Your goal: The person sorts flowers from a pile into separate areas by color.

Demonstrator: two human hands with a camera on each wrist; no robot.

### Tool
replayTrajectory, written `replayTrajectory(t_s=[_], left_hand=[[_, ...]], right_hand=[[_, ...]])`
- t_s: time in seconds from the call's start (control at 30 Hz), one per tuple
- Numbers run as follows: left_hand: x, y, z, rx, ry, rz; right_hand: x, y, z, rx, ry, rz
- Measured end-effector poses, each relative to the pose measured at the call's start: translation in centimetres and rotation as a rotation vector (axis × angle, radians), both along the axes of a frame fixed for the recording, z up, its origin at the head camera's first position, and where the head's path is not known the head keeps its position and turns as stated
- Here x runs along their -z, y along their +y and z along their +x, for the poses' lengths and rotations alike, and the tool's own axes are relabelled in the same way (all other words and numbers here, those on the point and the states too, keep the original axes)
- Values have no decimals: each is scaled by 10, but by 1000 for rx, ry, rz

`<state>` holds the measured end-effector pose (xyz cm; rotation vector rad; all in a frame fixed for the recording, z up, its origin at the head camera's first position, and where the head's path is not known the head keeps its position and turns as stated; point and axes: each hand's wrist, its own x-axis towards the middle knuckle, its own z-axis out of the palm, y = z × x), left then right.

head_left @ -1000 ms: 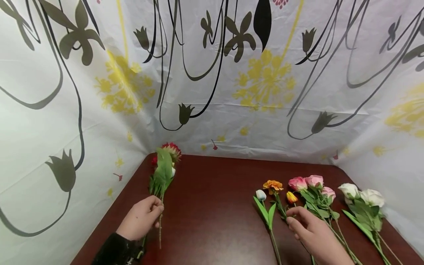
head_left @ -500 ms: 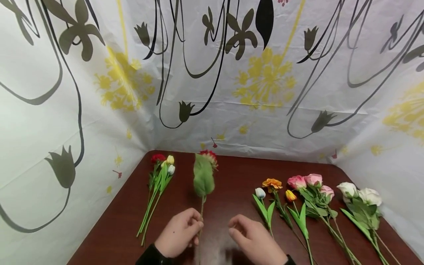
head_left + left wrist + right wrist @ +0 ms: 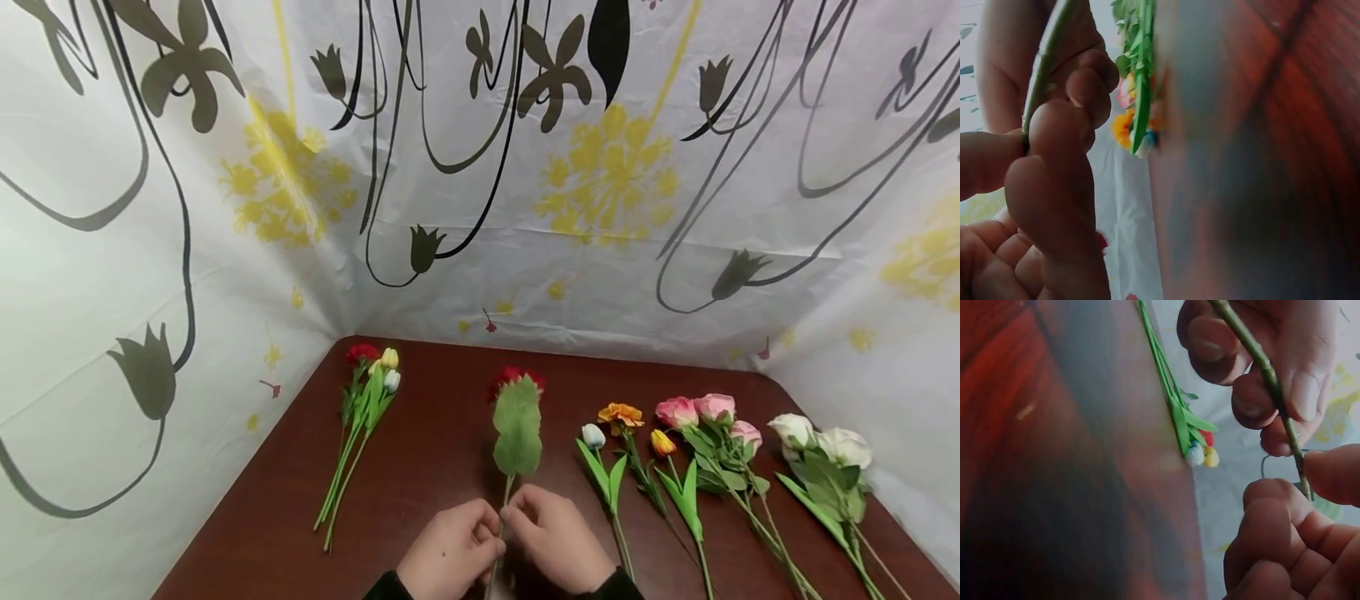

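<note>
Just right of the table's middle, a red flower (image 3: 517, 383) with one big green leaf (image 3: 517, 427) stands up from my hands in the head view. My left hand (image 3: 453, 548) pinches its stem (image 3: 507, 493) between thumb and fingers. Right beside it, my right hand (image 3: 558, 533) pinches the same stem a little closer to the bloom. In the right wrist view the jointed green stem (image 3: 1266, 372) runs through both sets of fingers. The left wrist view also has the stem (image 3: 1040, 78) between fingertips; the bloom is outside that view.
At the left of the dark red table (image 3: 435, 467) lie a red flower (image 3: 363, 352), yellow tulips (image 3: 389, 358) and a white tulip (image 3: 392, 381). On the right lie another white tulip (image 3: 593, 435), an orange flower (image 3: 620, 415), an orange tulip (image 3: 662, 442), pink roses (image 3: 715, 407) and white roses (image 3: 843, 447).
My left hand has carried the red flower from the left bunch to the middle, turning its bloom. My right hand has come over from the orange tulip and taken hold of the stem.
</note>
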<state>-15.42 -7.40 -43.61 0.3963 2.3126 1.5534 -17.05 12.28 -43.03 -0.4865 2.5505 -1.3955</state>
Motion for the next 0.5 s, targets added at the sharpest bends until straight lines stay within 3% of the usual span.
replayTrajectory(t_s=[0.2,0.3,0.5], left_hand=[[6,2,0,26,40,-53],[7,0,-2,25,30,-68],[11,-10,-2,32,-49,-44]], right_hand=[[5,-2,-7,-19,-26,16],[9,0,-14,15,21,110],[24,6,-20,77,-10,327]])
